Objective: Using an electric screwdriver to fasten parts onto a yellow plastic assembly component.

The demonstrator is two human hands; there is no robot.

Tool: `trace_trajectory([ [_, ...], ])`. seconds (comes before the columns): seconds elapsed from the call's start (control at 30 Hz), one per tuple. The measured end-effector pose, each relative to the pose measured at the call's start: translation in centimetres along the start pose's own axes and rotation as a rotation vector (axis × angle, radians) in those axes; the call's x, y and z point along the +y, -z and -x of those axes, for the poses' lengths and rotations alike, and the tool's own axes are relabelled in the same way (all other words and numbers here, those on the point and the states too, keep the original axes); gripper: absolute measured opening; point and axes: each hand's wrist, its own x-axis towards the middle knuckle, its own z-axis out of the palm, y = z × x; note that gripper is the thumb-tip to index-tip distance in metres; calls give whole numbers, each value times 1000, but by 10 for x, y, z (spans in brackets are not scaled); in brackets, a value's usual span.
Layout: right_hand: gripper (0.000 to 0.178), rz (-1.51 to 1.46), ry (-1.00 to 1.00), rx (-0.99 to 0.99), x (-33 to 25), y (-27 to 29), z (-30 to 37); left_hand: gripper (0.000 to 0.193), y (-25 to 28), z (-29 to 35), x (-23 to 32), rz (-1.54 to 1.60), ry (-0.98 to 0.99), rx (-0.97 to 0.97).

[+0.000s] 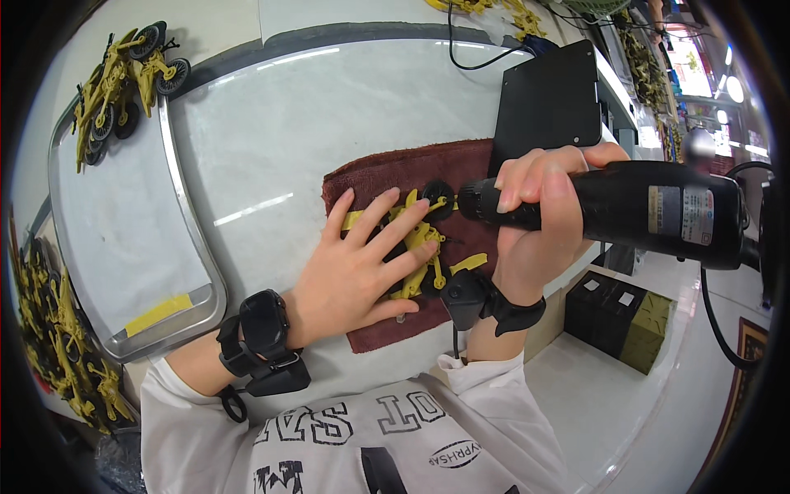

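Observation:
A yellow toy motorcycle (424, 243) with black wheels lies on its side on a dark red cloth (387, 333). My left hand (354, 267) rests flat over it with fingers spread, covering much of its body. In my right hand (539, 202) is a black corded electric screwdriver (658, 206), held level with the fingers wrapped round its front part. Its nose points left, and the tip comes close to the black wheel (438, 198) at the toy's far end. Whether the tip touches a screw is too small to tell.
At the left, a metal tray (216, 288) has several yellow toy motorcycles (123, 90) at its far end; more yellow parts (70, 346) are piled beyond its left side. A black panel (547, 103) stands behind the cloth. A dark box (617, 317) sits at the right.

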Motion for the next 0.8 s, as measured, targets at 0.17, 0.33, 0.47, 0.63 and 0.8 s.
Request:
trace_trajectory([
  [0.17, 41, 343, 78, 46, 8, 1, 0, 59, -3, -4, 1, 8, 14, 0],
  [0.33, 45, 316, 279, 24, -30, 5, 13, 60, -5, -3, -4, 2, -4, 80],
  [0.47, 34, 196, 459, 472, -101, 41, -5, 60, -2, -5, 1, 39, -2, 56],
  [0.63, 32, 299, 445, 535, -98, 83, -24, 61, -3, -5, 3, 32, -29, 68],
  [0.8, 39, 298, 239, 407, -71, 64, -22, 62, -4, 5, 4, 3, -102, 62],
])
